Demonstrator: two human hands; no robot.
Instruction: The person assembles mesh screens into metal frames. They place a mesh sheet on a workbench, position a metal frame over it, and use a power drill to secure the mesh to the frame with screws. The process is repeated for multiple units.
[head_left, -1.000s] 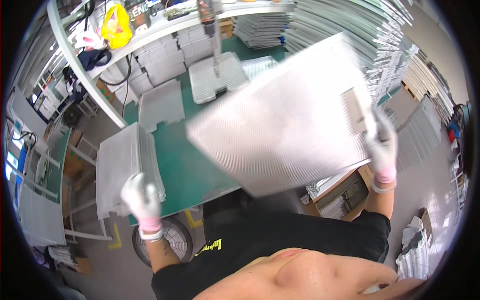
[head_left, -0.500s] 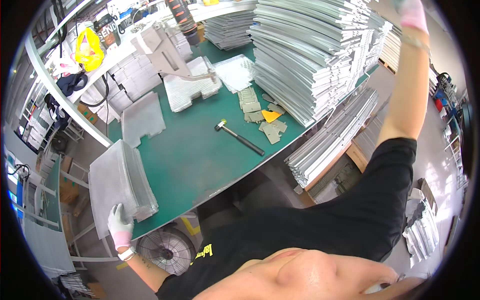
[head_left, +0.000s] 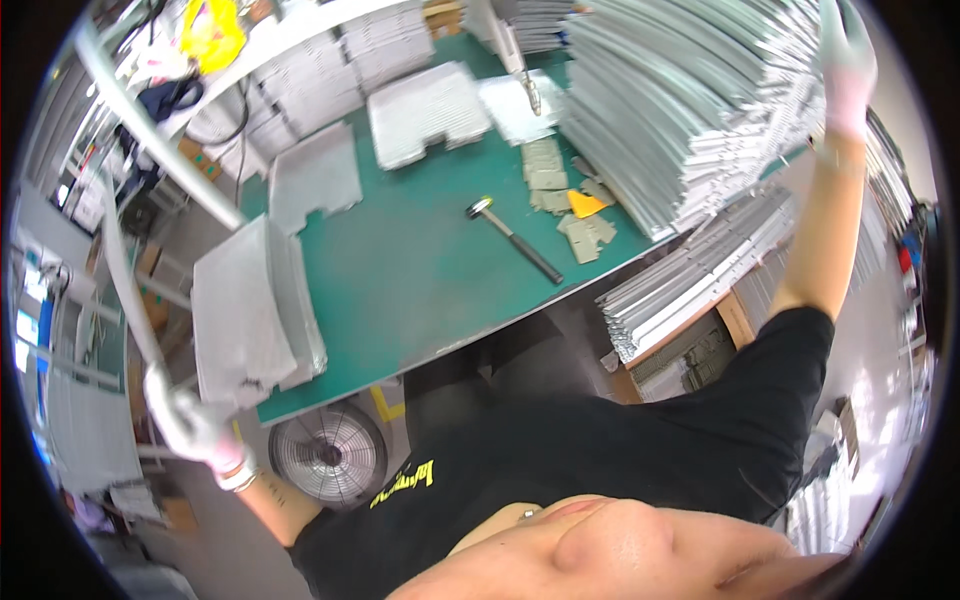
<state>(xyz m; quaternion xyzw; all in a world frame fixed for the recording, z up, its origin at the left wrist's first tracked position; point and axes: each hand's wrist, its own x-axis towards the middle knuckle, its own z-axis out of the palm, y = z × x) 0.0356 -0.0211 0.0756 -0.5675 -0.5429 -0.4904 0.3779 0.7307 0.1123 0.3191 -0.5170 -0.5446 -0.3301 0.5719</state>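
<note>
My left hand (head_left: 188,420), in a pale glove, is closed on the lower end of a thin whitish sheet (head_left: 126,270) seen nearly edge-on. It is held upright, just left of a stack of grey mesh panels (head_left: 240,310) at the bench's left end. Raised at the upper right, my gloved right hand (head_left: 848,75) has its fingers stretched and parted beside a tall stack of silvery panels (head_left: 650,100). Whether its fingertips touch the stack is unclear. A hammer (head_left: 515,240) with a black handle lies on the green bench (head_left: 390,270).
Grey-green cut plates (head_left: 545,165) and an orange piece (head_left: 586,204) lie near the tall stack. Notched panels (head_left: 425,115) sit farther back. A grey machine arm (head_left: 505,45) hangs over the bench. Below stand a floor fan (head_left: 328,455) and a box of panels (head_left: 690,355).
My left hand has moved left off the panel stack, bringing the thin sheet up with it. My right hand has come lower into view, and the whole view has shifted.
</note>
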